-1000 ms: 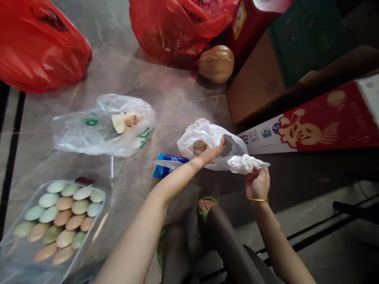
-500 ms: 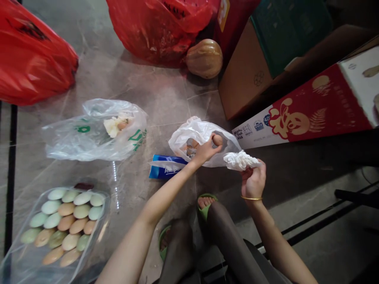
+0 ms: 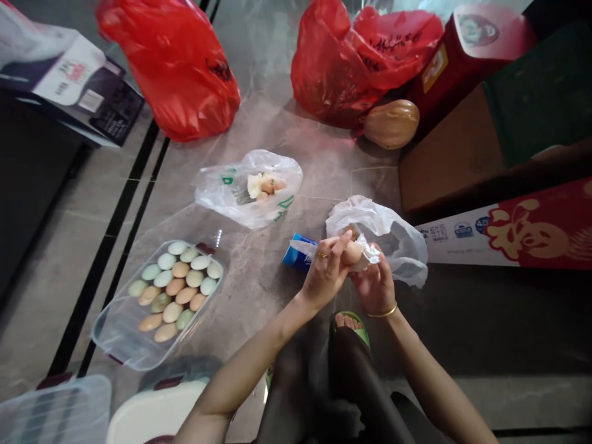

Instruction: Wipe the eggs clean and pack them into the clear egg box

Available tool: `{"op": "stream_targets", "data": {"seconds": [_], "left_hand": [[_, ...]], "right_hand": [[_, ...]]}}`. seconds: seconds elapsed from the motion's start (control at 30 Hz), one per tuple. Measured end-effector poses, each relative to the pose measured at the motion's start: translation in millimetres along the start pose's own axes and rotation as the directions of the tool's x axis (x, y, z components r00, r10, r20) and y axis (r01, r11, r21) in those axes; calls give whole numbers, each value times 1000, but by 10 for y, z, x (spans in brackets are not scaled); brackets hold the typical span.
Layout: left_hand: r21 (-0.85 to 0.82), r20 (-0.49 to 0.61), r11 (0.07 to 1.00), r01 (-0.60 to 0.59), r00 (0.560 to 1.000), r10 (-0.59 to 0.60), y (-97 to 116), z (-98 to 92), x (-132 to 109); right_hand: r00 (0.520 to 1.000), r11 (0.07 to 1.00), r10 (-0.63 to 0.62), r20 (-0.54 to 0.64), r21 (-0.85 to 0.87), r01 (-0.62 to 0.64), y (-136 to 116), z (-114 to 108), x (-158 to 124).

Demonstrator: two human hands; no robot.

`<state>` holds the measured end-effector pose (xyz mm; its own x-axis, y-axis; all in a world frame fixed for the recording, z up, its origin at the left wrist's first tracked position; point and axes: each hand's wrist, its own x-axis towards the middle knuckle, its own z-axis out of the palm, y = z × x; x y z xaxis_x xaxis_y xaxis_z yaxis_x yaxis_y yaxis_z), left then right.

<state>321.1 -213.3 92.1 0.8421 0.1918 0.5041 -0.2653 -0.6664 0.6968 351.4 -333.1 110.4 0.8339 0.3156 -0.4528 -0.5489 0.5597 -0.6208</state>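
Between my two hands is a brown egg (image 3: pixel 352 253). My left hand (image 3: pixel 326 265) has its fingers closed around the egg. My right hand (image 3: pixel 375 283) pinches a crumpled white tissue (image 3: pixel 369 251) against the egg's right side. Just beyond both hands, a white plastic bag (image 3: pixel 393 228) lies open on the floor, with something brown partly hidden inside. Beside my left hand is a blue tissue pack (image 3: pixel 297 254). Further left, a clear plastic tray (image 3: pixel 123 336) holds several green, blue and brown eggs (image 3: pixel 174 287).
A clear bag with green print (image 3: pixel 231 197) holds shells and crumpled tissue. Red bags (image 3: pixel 185 80), a pumpkin (image 3: pixel 392 125), a brown carton (image 3: pixel 448 148) and a red-and-white box (image 3: pixel 522 228) stand around. A cream lid (image 3: pixel 152 413) and a clear container (image 3: pixel 60 407) lie at lower left.
My left hand has brought the egg out of the white bag toward me. My right hand has moved left, bringing the tissue against the egg. The view has shifted left.
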Motion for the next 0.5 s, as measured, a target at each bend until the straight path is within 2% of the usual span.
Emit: {"op": "stream_targets", "data": {"seconds": [0.13,0.23,0.33,0.4,0.5], "left_hand": [[63,-26,995,-76,997,78,38,-152,-70],[38,-16,994,-102,995,103,55,-242,-100],[-28,-11,999,23,1000,-23,60,-334,-102],[-11,-12,993,119,993,-120,56,-390,-91],[54,-4,991,125,992,-125,45,-451,-69]], "right_hand": [[994,995,97,58,-21,-96,87,74,2],[987,990,140,76,-40,-137,121,100,25],[981,985,169,96,-64,-163,135,124,49],[979,983,175,109,-83,-167,145,144,57],[975,979,192,114,-93,-182,165,161,51]]}}
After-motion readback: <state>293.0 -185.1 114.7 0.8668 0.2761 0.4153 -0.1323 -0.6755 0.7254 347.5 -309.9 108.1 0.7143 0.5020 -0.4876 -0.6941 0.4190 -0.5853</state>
